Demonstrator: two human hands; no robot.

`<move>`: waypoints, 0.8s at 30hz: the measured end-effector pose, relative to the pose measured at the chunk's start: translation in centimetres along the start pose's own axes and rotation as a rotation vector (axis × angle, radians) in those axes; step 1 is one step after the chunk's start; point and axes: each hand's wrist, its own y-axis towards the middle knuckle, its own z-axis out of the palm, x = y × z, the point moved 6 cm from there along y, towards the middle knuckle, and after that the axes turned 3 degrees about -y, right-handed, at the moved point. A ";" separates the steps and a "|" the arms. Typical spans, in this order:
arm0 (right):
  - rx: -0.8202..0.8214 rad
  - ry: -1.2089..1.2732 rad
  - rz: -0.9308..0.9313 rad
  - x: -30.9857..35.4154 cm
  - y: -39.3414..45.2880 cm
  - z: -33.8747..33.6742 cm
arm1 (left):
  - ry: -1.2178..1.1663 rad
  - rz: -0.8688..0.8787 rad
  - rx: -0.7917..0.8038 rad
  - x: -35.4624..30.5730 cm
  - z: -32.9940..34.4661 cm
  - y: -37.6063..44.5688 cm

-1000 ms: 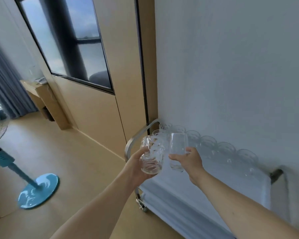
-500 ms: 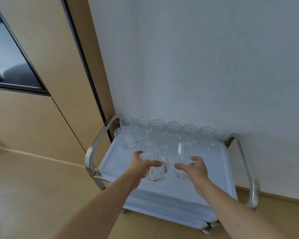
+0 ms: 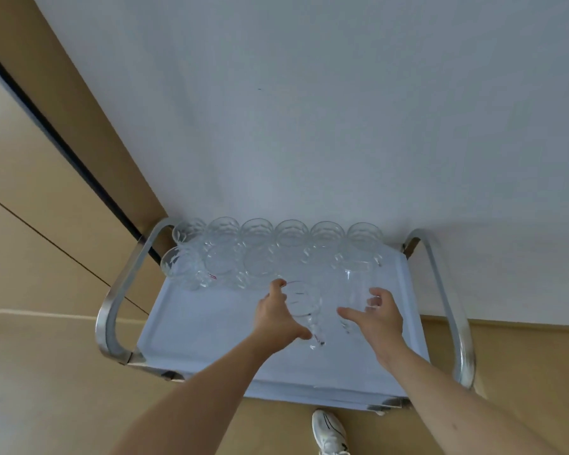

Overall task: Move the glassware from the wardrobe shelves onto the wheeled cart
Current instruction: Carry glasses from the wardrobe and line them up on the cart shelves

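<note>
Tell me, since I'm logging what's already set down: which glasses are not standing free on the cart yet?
The two in the hands: a glass in the left hand, a taller one in the right hand. The rest stand in rows by the wall.

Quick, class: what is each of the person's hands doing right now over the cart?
Left hand: closed round a clear patterned drinking glass, holding it.
Right hand: closed round a clear smooth tall glass, holding it.

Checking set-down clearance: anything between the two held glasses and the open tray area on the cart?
Nothing visible. Left hand and right hand hold glasses above bare cart tray; standing glasses sit farther back.
</note>
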 end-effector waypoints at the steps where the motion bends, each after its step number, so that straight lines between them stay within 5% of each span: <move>1: -0.003 -0.008 -0.004 -0.2 0.4 -0.1 | 0.034 0.006 -0.006 -0.1 0.4 0.5; 11: -0.037 -0.104 0.005 -2.0 3.8 -0.9 | 0.221 0.048 -0.049 -2.6 3.2 5.2; 24: -0.041 -0.103 0.024 -2.8 7.0 0.1 | 0.423 0.075 -0.320 -3.3 3.1 8.8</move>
